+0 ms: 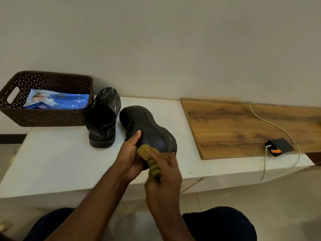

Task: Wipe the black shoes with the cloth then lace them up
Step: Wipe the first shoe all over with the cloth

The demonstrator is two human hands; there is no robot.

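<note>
Right now my left hand (129, 154) grips the nearer black shoe (147, 129) from its left side, thumb up on the upper and fingers curled underneath at the heel end; my right hand (165, 173) is wrapped round the bunched yellow-green cloth (151, 161) and presses it against that same heel end, so both hands meet at the part of the shoe closest to me; the shoe is tipped onto its side on the white bench (57, 159), sole rim turned to the right, and its long axis runs away from me and a little to the left, toe toward the wall; that is what my next strokes turn on, I judge: everything still to wipe lies ahead of the cloth, up along the flank toward the toe, so the right hand must travel forward and leftward while the left keeps the heel from sliding; the second shoe (103, 117) stands upright just beside it on the left, pale smears showing on its toe and heel, nearer my left hand than my right; whether laces are threaded on either I cannot tell; a brown basket (52, 119) sits just left of that shoe
</note>
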